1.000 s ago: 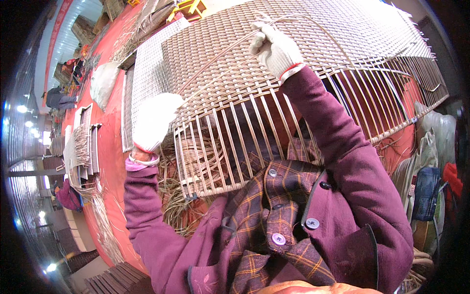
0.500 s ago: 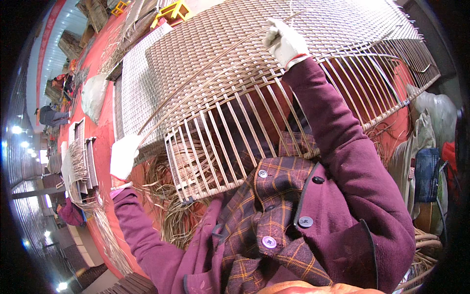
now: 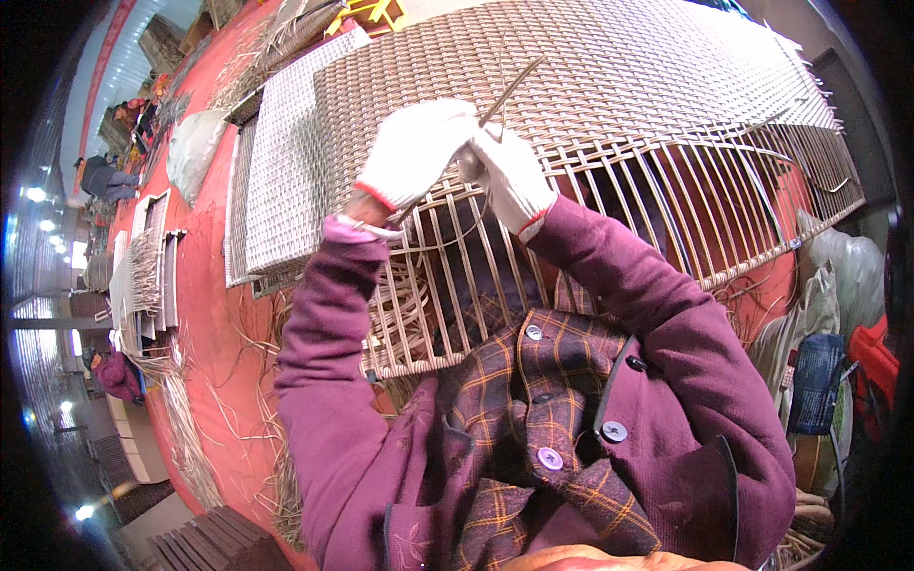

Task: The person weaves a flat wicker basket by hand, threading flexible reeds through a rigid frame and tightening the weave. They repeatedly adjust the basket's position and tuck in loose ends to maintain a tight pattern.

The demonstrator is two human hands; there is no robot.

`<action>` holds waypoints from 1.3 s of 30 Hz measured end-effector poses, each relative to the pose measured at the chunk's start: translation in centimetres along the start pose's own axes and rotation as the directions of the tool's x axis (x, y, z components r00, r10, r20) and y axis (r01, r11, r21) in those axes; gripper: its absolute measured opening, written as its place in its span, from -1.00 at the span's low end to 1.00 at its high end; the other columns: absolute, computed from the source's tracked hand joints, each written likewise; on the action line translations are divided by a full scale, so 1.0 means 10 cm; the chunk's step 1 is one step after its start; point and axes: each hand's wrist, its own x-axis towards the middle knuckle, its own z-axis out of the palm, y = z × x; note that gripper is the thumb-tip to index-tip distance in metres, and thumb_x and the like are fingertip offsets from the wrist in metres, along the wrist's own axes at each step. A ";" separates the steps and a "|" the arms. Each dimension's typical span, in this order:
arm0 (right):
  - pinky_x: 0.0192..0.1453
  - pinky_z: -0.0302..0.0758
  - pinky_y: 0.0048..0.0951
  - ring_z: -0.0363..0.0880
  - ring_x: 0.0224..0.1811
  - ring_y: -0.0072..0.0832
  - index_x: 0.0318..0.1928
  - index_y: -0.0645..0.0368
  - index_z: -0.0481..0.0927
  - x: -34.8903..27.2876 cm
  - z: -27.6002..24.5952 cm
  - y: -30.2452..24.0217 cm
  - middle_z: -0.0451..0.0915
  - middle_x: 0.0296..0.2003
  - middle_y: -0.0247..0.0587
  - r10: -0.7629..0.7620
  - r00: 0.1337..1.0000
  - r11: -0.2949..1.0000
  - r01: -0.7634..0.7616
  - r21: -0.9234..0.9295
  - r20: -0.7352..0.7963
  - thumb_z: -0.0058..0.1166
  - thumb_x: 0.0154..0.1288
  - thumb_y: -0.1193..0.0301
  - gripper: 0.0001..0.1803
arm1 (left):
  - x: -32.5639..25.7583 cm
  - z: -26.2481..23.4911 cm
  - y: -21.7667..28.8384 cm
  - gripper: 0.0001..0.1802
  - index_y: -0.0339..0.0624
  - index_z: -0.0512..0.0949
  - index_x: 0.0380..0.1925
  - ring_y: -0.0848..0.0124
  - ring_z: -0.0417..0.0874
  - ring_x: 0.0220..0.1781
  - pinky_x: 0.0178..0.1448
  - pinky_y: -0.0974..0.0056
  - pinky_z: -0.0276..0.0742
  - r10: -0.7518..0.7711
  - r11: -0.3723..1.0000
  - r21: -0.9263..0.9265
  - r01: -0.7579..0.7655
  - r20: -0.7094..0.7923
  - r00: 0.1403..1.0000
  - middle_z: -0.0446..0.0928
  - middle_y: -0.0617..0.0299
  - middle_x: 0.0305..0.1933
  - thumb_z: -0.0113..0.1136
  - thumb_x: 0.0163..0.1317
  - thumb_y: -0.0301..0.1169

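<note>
A large curved woven wicker panel [image 3: 609, 71] lies in front of me, its near part bare upright ribs [image 3: 685, 205] without weave. My left hand [image 3: 414, 147], in a white glove, is closed on a long brown wicker strand [image 3: 514, 84] over the edge of the weave. My right hand [image 3: 514, 176], gloved too, meets it and pinches at the same strand; its fingertips look greyish. The strand's upper end sticks out beyond both hands, and a thin loop of it hangs below them. What lies between the fingers is partly hidden.
Loose strands [image 3: 400, 314] lie under the ribs and on the red floor [image 3: 214, 371]. A paler woven piece [image 3: 286, 124] stands on the left. Yellow stool legs [image 3: 381, 14] show at the top. Plastic bags [image 3: 843, 271] are at the right. Several people are far left.
My left hand has moved up and right from the panel's left side to join my right hand, which came down and left. The strand stretched between them is now gathered in close.
</note>
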 end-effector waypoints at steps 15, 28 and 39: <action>-0.13 0.58 -0.43 0.58 -0.28 -0.57 0.01 0.18 0.61 -0.11 0.08 0.01 0.61 -0.27 -0.33 0.115 0.951 0.962 -0.179 0.206 0.286 -0.09 0.78 0.22 -0.69 | 0.14 -0.15 0.06 -0.59 -0.30 0.75 0.04 0.34 0.74 -0.03 0.17 0.24 0.64 -0.249 0.619 -0.724 0.304 0.186 0.950 0.77 0.10 -0.02 0.09 0.63 -0.18; 0.11 0.62 -0.36 0.67 -0.08 -0.50 0.17 0.21 0.70 -0.15 0.12 -0.48 0.71 -0.07 -0.23 0.128 0.907 0.839 0.117 -0.531 0.402 0.11 0.61 0.22 -0.63 | -0.07 -0.51 0.34 -0.74 -0.32 0.70 -0.14 0.43 0.71 -0.08 0.05 0.31 0.61 -0.373 0.497 -0.780 0.380 0.203 0.905 0.71 0.21 -0.17 0.14 0.63 -0.36; -0.20 0.50 -0.61 0.55 -0.37 -0.66 0.17 0.30 0.70 -0.07 0.05 -0.64 0.60 -0.38 -0.44 0.060 0.986 0.977 -0.026 -0.213 0.156 0.14 0.68 0.32 -0.69 | -0.53 -0.52 0.09 -0.63 -0.14 0.69 -0.27 0.02 0.69 -0.32 -0.15 0.01 0.59 -0.018 0.954 -0.290 0.081 0.215 0.977 0.65 0.04 -0.30 0.05 0.58 -0.14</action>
